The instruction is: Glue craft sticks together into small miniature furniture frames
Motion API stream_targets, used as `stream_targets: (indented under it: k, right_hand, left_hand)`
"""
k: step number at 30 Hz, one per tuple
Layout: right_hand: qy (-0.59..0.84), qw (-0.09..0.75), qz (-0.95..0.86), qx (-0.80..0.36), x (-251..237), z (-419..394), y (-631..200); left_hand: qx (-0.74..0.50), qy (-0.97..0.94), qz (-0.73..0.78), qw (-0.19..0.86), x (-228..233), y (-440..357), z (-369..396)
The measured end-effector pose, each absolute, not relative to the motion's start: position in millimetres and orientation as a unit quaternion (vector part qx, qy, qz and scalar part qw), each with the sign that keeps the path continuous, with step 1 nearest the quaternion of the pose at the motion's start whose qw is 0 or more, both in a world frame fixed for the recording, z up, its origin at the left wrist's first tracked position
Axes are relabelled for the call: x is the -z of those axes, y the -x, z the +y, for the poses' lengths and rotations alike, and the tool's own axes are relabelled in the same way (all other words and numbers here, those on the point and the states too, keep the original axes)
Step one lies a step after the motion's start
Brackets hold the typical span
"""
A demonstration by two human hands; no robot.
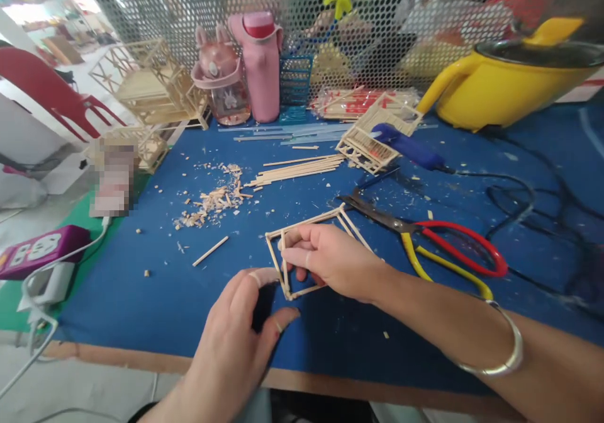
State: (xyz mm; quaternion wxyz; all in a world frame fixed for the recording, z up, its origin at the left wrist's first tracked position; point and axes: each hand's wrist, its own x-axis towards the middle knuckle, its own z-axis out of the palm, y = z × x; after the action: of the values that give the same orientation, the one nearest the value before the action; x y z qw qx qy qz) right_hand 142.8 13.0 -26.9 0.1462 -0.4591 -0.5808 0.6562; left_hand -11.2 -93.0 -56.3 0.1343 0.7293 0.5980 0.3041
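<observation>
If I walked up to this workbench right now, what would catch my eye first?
Probably the two hands at the near edge: the right hand grips a thin wooden stick frame, with the left hand touching its near corner. Just right lie red-and-yellow-handled scissors, and a bright yellow pot sits at the far right.

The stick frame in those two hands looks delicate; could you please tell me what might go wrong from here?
1. The right hand pinches the thin stick frame; too firm a grip could snap a joint.
2. The open scissors lie close beside that wrist.
3. The left hand could knock the frame's corner.
</observation>
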Motion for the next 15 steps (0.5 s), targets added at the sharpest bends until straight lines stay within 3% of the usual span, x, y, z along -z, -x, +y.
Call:
stream_targets:
  k: [15]
  right_hand:
    - [0.475,0.060,-0.543,-0.690,26.3,20.0,-142.7]
  left_hand:
    - [-0.280,-0.710,0.630,0.142,65.1,10.6,-83.2]
